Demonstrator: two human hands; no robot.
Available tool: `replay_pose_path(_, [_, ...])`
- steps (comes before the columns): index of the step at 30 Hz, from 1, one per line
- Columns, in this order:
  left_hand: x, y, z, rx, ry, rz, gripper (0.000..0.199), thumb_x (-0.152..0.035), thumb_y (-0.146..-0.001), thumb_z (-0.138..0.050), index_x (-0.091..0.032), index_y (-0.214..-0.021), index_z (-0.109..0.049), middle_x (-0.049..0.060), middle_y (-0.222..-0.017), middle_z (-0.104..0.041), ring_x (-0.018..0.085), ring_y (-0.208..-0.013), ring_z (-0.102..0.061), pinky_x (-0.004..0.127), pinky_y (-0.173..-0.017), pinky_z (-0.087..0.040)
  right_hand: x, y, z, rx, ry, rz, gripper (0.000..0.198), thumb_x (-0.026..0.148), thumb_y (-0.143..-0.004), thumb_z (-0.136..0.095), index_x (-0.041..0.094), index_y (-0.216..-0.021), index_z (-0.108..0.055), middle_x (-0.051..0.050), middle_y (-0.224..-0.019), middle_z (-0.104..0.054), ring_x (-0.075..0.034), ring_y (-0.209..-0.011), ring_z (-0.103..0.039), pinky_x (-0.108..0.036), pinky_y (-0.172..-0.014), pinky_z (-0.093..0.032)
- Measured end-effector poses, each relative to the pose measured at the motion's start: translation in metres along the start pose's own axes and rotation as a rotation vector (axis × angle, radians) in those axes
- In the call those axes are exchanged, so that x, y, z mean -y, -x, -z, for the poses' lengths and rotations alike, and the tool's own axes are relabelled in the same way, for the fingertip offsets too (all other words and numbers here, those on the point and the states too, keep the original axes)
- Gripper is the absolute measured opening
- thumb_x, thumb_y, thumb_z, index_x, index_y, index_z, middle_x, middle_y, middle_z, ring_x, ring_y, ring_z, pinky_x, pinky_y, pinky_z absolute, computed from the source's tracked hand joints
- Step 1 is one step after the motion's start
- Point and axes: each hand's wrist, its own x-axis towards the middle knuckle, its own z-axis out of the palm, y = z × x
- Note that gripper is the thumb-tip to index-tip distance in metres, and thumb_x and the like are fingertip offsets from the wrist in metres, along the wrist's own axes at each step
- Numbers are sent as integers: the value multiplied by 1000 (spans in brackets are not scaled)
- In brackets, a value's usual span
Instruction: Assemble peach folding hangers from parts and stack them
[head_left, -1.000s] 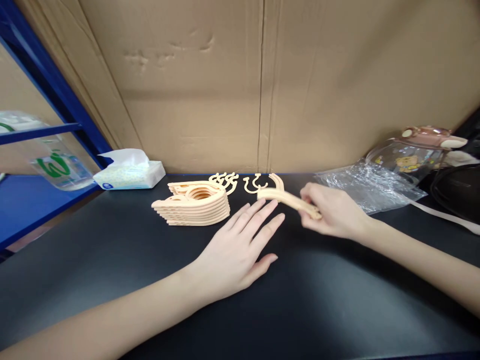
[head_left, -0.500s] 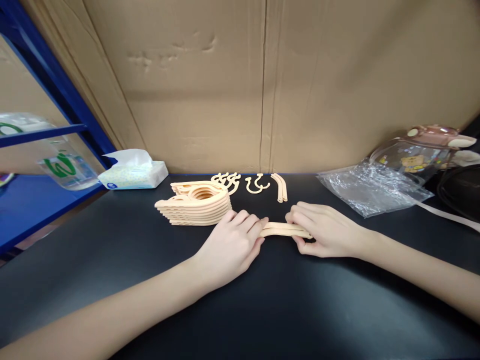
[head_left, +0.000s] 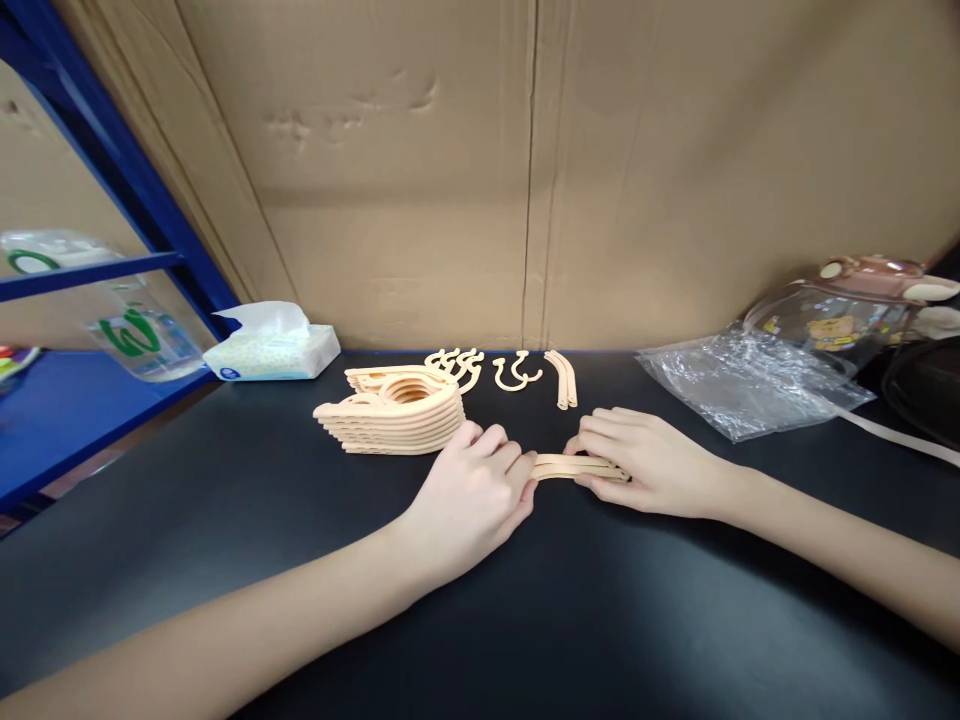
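Note:
Between my two hands lies a pair of beige plastic hanger arms [head_left: 556,466], side by side and slightly curved. My left hand [head_left: 480,490] is closed round their left end, its fingertips hiding that part. At the other end, my right hand [head_left: 641,460] pinches the arms between thumb and fingers. Just beyond my left hand stands a neat stack of folded beige hangers [head_left: 394,420]. Behind it are several loose hanger hooks [head_left: 457,368], with a few more hooks [head_left: 514,375] a little to the right. Another pair of hanger arms [head_left: 562,380] rests farther back.
A tissue pack [head_left: 274,345] sits at the back left beside a blue shelf frame [head_left: 90,275] with a large clear bottle [head_left: 139,335]. Crumpled clear plastic bag [head_left: 739,385] and a brown-topped clear container [head_left: 840,315] occupy the back right. Cardboard [head_left: 397,200] walls the black table's [head_left: 570,620] far edge.
The held hanger arms look lower and flatter, and my right hand's fingers have closed down nearer to the table. The view has shifted slightly; the stack and loose parts stay in place.

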Motion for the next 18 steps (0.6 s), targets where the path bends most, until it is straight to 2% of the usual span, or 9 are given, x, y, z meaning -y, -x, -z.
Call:
replay_pose_path(3, [-3,-7,2,52,-61,-11,21,-20,-93,-45,-11,-94,-64,5,-76,-61,21,-76,-52,35,-64,-31,-3,0,2,24,-7,-29,12,25,-86,-50,19,-94,-57,-1,-83,-57,-15,-73,-51,-29,-70,-38])
replay_pose_path(7, [-5,-29,9,133,-87,7,31,-35,-94,-45,-10,-90,-64,10,-82,-62,25,-83,-54,36,-70,-34,-12,0,5,31,29,-73,9,25,-84,-50,19,-87,-56,-1,-77,-57,-16,-69,-50,-30,-67,-38])
replay_pose_path(9, [-1,-45,11,231,-127,38,27,-24,-94,-43,-9,-86,-64,12,-85,-63,25,-89,-55,36,-74,-36,-17,1,5,20,44,-93,11,27,-86,-49,19,-85,-56,-2,-76,-57,-16,-69,-50,-30,-67,-38])
replay_pose_path(12, [9,-72,8,319,-170,86,10,-5,-82,-55,-7,-82,-64,15,-88,-65,28,-95,-56,35,-75,-38,-25,3,4,3,58,-132,13,28,-88,-47,19,-86,-56,-2,-78,-59,-16,-71,-52,-30,-68,-37])
replay_pose_path(15, [21,-95,-2,401,-194,154,6,-1,-77,-60,-6,-78,-64,15,-86,-65,27,-90,-58,34,-71,-42,-30,6,2,-11,80,-147,14,29,-90,-46,19,-89,-56,-2,-80,-59,-16,-72,-52,-30,-68,-37])
replay_pose_path(18, [29,-111,-10,496,-199,202,5,-11,-84,-59,-9,-81,-62,7,-86,-65,19,-85,-60,33,-73,-47,-31,7,2,-15,103,-139,18,31,-92,-44,18,-90,-57,-4,-81,-59,-17,-72,-52,-30,-68,-36])
